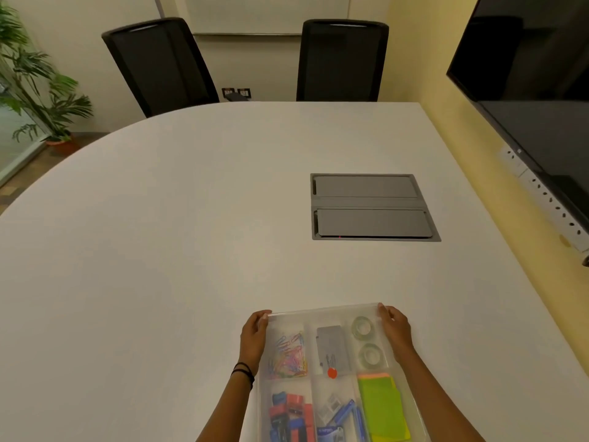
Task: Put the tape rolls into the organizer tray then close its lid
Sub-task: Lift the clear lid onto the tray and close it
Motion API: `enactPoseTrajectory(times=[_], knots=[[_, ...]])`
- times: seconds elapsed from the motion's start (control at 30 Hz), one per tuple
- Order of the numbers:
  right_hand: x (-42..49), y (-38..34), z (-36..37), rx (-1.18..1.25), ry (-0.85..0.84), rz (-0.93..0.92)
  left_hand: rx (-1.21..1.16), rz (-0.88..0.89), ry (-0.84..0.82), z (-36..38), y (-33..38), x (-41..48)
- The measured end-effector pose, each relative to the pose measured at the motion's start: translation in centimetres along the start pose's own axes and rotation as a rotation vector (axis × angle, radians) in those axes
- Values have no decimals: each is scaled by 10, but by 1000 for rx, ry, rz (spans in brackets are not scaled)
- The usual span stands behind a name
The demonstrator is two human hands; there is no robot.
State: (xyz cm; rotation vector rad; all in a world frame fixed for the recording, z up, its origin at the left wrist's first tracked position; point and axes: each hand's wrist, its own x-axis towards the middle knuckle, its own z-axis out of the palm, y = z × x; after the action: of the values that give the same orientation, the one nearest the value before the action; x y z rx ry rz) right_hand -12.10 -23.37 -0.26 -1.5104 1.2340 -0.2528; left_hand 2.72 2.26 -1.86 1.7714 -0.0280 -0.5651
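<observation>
A clear plastic organizer tray (411,400) lies at the near edge of the white table. Its translucent lid (325,311) lies over it, and the contents show through hazily. Two clear tape rolls (361,327) (369,355) lie one behind the other in the far right compartment. My left hand (253,338) grips the lid's far left corner, thumb on top. My right hand (395,333) holds the far right corner in the same way.
Other compartments hold coloured paper clips (288,355), a grey stapler box (331,349), red and blue clips (290,416) and green sticky notes (381,406). A grey cable hatch (371,207) is set in the table (175,234). Two black chairs stand beyond; a screen hangs right.
</observation>
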Motion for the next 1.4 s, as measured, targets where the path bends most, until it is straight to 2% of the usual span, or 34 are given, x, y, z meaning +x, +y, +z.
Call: enactPoseTrajectory(times=[0.23,0.6,0.93,1.4], knots=[[9,4,-2,15,-12,34,-39,-72,34,5,-4,2],[4,4,-3,9,10,-27,-18,-54,33,5,-7,6],[13,7,-7,50,-6,103,-21,-33,28,6,-7,4],[16,5,-5,-24,38,51,-34,-22,11,4,-10,6]])
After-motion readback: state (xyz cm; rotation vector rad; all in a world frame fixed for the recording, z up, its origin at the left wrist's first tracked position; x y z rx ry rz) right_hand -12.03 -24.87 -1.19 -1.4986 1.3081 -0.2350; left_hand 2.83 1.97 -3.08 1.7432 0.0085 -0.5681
